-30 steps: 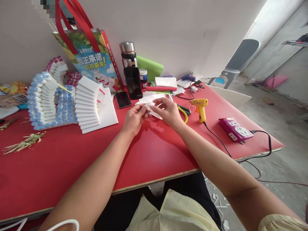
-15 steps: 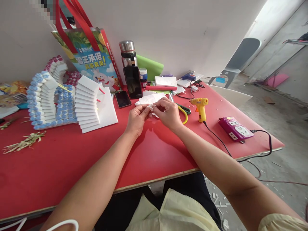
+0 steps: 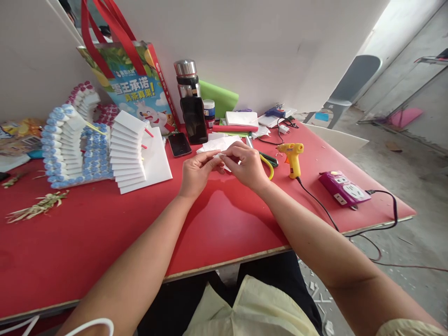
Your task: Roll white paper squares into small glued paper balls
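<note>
Both hands meet above the middle of the red table. My left hand pinches a small piece of white paper between thumb and fingertips. From the other side, my right hand grips the same piece, its thumb and forefinger closed. Fingers cover most of the piece, so its exact shape is hidden. Behind the hands lie several loose white paper sheets. A yellow-handled tool lies just right of my right hand, partly covered by it.
At right are a yellow glue gun and a purple power strip with trailing cords. At left stand a stepped white foam piece and a blue-and-white model. Behind are phones, a steel flask and a shopping bag.
The fingertips have shifted slightly and closed further over the white paper, so less of it shows. Otherwise the scene is the same, with a slight shift of view.
</note>
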Demonstrator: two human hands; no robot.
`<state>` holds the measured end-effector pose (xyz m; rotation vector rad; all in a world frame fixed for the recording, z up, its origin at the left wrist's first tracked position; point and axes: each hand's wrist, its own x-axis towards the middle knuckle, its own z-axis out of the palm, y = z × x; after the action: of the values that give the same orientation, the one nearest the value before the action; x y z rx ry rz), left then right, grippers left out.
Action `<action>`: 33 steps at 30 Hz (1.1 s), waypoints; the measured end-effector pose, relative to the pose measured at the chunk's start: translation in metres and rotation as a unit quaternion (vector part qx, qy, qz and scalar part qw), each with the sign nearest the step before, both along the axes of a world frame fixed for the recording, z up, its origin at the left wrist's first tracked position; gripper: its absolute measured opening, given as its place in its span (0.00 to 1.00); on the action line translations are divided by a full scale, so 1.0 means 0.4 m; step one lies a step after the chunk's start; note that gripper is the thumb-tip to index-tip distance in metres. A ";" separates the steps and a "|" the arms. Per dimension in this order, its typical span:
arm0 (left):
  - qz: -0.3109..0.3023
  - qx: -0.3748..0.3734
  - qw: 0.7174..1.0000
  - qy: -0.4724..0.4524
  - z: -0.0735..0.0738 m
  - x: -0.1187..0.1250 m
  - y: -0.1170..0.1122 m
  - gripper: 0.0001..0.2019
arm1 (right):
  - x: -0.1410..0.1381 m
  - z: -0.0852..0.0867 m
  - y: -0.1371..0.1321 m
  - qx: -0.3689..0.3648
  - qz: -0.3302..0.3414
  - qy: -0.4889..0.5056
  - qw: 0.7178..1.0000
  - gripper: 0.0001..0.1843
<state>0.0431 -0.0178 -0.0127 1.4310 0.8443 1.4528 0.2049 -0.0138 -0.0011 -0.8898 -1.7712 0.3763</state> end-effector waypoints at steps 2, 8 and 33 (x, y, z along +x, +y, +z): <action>0.006 0.013 1.000 0.028 0.002 -0.003 -0.002 0.15 | 0.004 -0.001 0.003 -0.001 0.008 -0.004 1.000 0.11; 0.034 0.033 0.996 0.079 -0.005 -0.011 -0.007 0.15 | 0.015 -0.007 0.012 0.005 0.055 -0.011 0.998 0.10; 0.021 -0.011 0.998 0.066 -0.023 -0.033 0.025 0.13 | 0.014 -0.028 0.019 0.033 0.080 -0.153 0.984 0.18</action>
<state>0.0299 -0.0080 -0.0218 1.5139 0.9750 1.3887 0.2106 -0.0060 -0.0123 -0.7919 -2.1354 0.2936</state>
